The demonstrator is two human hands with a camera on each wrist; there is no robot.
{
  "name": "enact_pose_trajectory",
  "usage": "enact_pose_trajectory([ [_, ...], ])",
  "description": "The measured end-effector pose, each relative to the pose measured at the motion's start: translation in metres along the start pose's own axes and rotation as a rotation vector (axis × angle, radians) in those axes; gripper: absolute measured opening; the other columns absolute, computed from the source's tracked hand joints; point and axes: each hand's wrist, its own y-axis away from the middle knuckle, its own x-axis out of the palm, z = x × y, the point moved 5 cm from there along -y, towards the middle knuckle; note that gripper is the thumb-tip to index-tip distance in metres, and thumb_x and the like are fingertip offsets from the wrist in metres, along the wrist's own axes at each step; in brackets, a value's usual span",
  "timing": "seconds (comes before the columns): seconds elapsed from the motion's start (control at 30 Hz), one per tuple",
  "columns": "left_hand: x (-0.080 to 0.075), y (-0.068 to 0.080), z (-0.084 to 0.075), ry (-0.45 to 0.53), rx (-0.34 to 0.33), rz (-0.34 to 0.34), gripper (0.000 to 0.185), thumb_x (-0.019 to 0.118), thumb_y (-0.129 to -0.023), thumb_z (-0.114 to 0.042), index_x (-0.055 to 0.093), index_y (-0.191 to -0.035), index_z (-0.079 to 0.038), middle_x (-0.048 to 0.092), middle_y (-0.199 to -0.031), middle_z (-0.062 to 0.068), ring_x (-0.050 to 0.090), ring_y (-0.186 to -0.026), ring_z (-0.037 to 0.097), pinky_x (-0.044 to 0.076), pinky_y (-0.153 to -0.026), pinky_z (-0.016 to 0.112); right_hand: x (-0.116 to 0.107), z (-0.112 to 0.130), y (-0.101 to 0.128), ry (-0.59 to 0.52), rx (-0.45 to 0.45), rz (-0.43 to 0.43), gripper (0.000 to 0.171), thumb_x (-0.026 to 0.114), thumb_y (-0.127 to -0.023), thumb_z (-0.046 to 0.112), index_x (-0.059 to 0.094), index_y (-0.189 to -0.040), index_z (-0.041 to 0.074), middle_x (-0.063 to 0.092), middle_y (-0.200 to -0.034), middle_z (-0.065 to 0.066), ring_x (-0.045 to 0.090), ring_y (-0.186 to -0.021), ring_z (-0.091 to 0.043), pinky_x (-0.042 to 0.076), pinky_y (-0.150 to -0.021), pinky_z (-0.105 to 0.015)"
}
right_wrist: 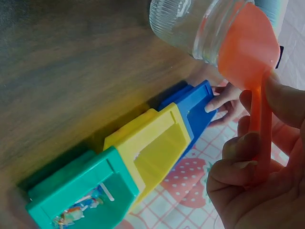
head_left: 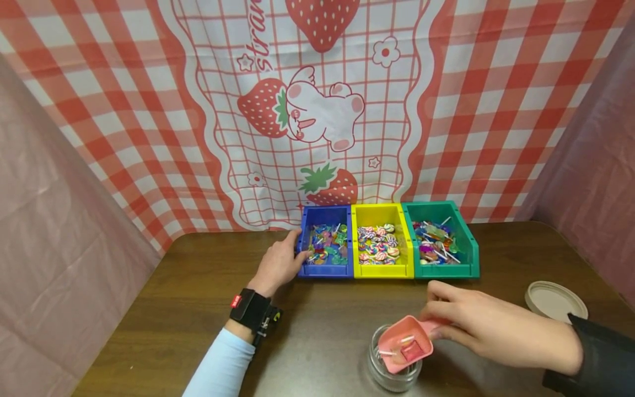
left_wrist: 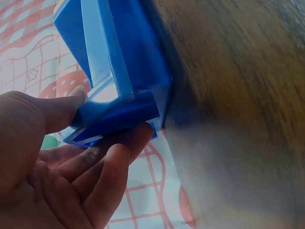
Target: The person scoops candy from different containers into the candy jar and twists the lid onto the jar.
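Note:
My left hand (head_left: 278,264) grips the left front corner of the blue bin (head_left: 326,242), thumb on the rim and fingers under the edge; the left wrist view shows the same left hand (left_wrist: 71,157) on the blue bin (left_wrist: 119,71). My right hand (head_left: 491,325) holds a pink scoop (head_left: 407,344) by its handle, tipped over the mouth of a small glass jar (head_left: 394,369). A lollipop lies in the scoop. In the right wrist view the right hand (right_wrist: 262,176) holds the scoop (right_wrist: 248,47) against the jar (right_wrist: 190,24).
A yellow bin (head_left: 381,242) and a green bin (head_left: 439,240), both with candies, stand to the right of the blue one at the back of the brown table (head_left: 173,309). A round lid (head_left: 555,300) lies at the right. Checked cloth hangs behind.

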Motion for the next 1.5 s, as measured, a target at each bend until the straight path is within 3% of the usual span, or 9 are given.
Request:
enact_pose_trajectory([
  [0.53, 0.002, -0.001, 0.001, -0.002, -0.008, 0.004, 0.060, 0.068, -0.096, -0.035, 0.046, -0.146, -0.008, 0.066, -0.120, 0.023, 0.066, -0.104, 0.034, 0.051, -0.088, 0.050, -0.005, 0.006, -0.005, 0.110, -0.041, -0.030, 0.017, 0.075, -0.090, 0.025, 0.066, -0.101, 0.034, 0.039, -0.094, 0.020, 0.043, -0.077, 0.006, 0.032, -0.067, -0.010],
  [1.17, 0.001, 0.000, 0.000, 0.004, -0.011, 0.006, 0.060, 0.067, -0.096, -0.035, 0.047, -0.145, -0.008, 0.068, -0.116, 0.022, 0.067, -0.100, 0.033, 0.051, -0.085, 0.050, -0.011, 0.006, -0.004, 0.105, -0.036, -0.028, 0.016, 0.074, -0.090, 0.025, 0.066, -0.101, 0.034, 0.039, -0.094, 0.019, 0.043, -0.077, 0.006, 0.034, -0.065, -0.010],
  [1.5, 0.000, 0.001, 0.000, -0.002, -0.015, 0.006, 0.060, 0.068, -0.096, -0.034, 0.047, -0.145, -0.008, 0.067, -0.117, 0.023, 0.066, -0.101, 0.033, 0.051, -0.086, 0.050, -0.026, 0.001, -0.010, 0.122, -0.016, -0.056, 0.018, 0.076, -0.089, 0.024, 0.068, -0.102, 0.032, 0.041, -0.093, 0.019, 0.044, -0.077, 0.005, 0.036, -0.064, -0.011],
])
